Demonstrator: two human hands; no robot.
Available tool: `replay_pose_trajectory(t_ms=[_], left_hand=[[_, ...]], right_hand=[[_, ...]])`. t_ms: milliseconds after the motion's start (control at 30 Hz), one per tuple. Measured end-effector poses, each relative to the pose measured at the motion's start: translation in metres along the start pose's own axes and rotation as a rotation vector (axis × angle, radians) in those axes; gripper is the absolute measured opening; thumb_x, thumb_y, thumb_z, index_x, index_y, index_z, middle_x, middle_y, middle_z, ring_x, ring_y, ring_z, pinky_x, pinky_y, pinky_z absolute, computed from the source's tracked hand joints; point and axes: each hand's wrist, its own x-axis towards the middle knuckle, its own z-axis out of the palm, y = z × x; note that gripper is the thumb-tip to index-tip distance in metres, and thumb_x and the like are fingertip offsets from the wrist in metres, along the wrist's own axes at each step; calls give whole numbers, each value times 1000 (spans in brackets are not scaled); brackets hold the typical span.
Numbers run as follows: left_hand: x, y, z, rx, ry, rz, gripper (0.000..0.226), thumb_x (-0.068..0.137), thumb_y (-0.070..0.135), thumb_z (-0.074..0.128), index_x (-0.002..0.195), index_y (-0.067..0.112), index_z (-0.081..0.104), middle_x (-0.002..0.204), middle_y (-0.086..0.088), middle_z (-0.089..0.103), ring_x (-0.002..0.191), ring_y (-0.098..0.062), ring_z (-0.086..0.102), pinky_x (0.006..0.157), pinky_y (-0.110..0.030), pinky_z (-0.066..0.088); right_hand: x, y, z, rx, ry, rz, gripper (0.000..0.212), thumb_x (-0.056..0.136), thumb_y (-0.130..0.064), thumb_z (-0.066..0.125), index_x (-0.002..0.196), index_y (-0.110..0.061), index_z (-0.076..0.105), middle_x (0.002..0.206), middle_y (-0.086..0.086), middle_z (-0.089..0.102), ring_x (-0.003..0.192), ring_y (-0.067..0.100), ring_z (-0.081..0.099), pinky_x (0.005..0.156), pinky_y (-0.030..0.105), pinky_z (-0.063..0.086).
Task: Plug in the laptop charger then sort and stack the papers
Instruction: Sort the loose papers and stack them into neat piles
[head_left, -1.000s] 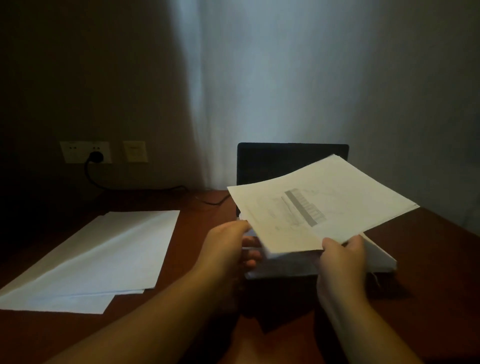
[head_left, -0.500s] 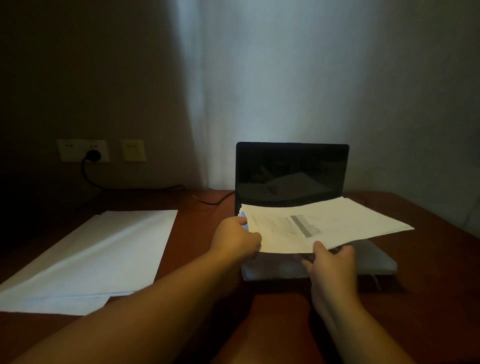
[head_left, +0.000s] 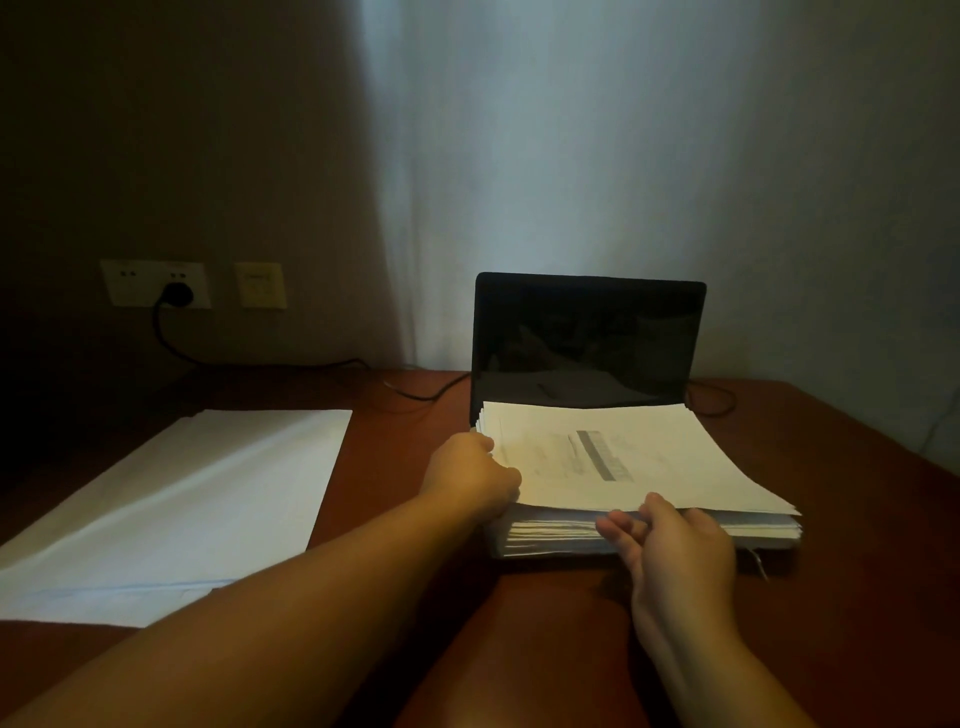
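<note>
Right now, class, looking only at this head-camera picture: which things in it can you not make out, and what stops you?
- Print on the top sheet: too small and dim in the head view.
- Laptop keyboard: hidden under the paper stack.
- Left hand fingers: curled out of sight at the stack's edge.
- Where the cable meets the laptop: hidden behind it.
- White sheets: cut off by the left edge.
</note>
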Motion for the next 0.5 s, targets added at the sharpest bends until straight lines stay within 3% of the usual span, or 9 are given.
replay_pose_trajectory(t_ms=[133, 200, 300, 433, 500], left_hand=[[1, -3, -3, 84, 4, 53, 59, 85, 10, 72, 140, 17, 52, 139, -6, 55, 119, -31, 58, 89, -40, 60], [0, -4, -4, 156, 18, 77, 49, 86, 15, 71, 133, 18, 57, 133, -3, 59, 111, -26, 61, 87, -38, 60], [-3, -5, -8, 311, 34, 127, 38, 89, 25, 66, 127, 23, 62, 119, 1, 65, 91, -19, 66, 81, -35, 61], [-7, -15, -25, 409, 80, 205, 37, 94, 37, 60, 131, 30, 57, 119, 5, 64, 85, -17, 67, 78, -33, 60], [-8, -24, -39, 440, 129, 225, 38, 95, 38, 59, 132, 31, 56, 123, 4, 59, 92, -14, 62, 78, -28, 55]], right_hand=[[-11, 1, 3, 34, 38, -77, 60, 98, -1, 55, 150, -19, 31, 93, 8, 58, 73, 21, 67, 66, 34, 58], [-16, 3, 5, -5, 37, -138, 66, 97, -2, 56, 151, -27, 27, 94, 4, 58, 73, 21, 67, 62, 32, 58], [-19, 6, 7, -89, 22, -189, 60, 97, -4, 57, 144, -32, 32, 95, 0, 61, 71, 20, 68, 51, 28, 56], [-21, 9, 19, -159, -64, -207, 38, 99, -9, 56, 124, -35, 43, 101, -2, 58, 73, 23, 68, 55, 28, 57], [-26, 14, 32, -197, -143, -191, 30, 99, -10, 55, 116, -34, 48, 103, 0, 58, 74, 24, 68, 56, 28, 58]])
